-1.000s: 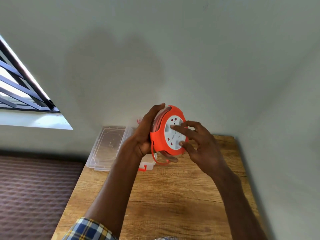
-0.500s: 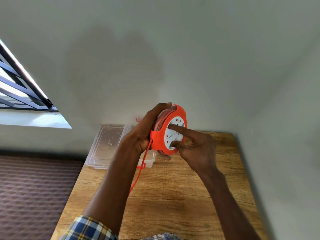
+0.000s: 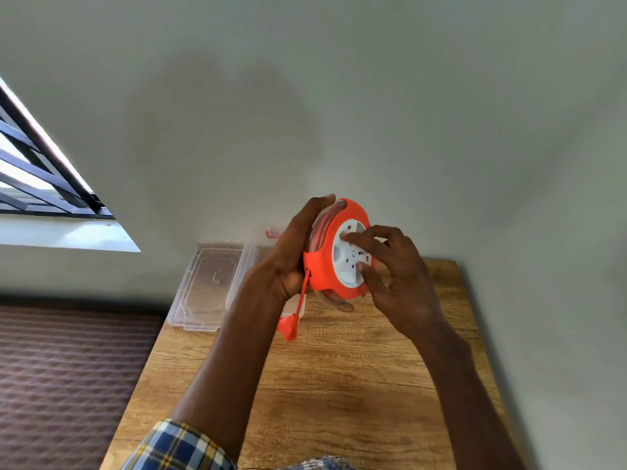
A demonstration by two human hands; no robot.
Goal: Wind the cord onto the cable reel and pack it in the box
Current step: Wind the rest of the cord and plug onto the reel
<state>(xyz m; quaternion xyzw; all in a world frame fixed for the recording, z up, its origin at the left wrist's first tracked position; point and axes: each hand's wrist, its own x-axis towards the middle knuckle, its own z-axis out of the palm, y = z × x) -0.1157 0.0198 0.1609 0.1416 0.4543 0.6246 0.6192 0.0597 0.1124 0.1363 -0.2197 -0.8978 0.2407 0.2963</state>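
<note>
The left hand (image 3: pixel 291 252) grips the orange reel (image 3: pixel 325 266) from its back side, thumb hooked over the top rim and fingers curled under the bottom edge, holding it on edge in the air above the table (image 3: pixel 339 385). The right hand (image 3: pixel 397 276) is spread against the reel's white face (image 3: pixel 346 262), its fingertips (image 3: pixel 344 236) pressed onto the disc; the fingers are bent but wrap round nothing. Cord (image 3: pixel 320 228) lies wound in the groove, and a short tail hangs from the lower left of the reel, ending in the orange plug (image 3: pixel 287 327), which dangles just above the wood. The clear box (image 3: pixel 208 286) lies open at the table's far left corner, behind the left wrist.
</note>
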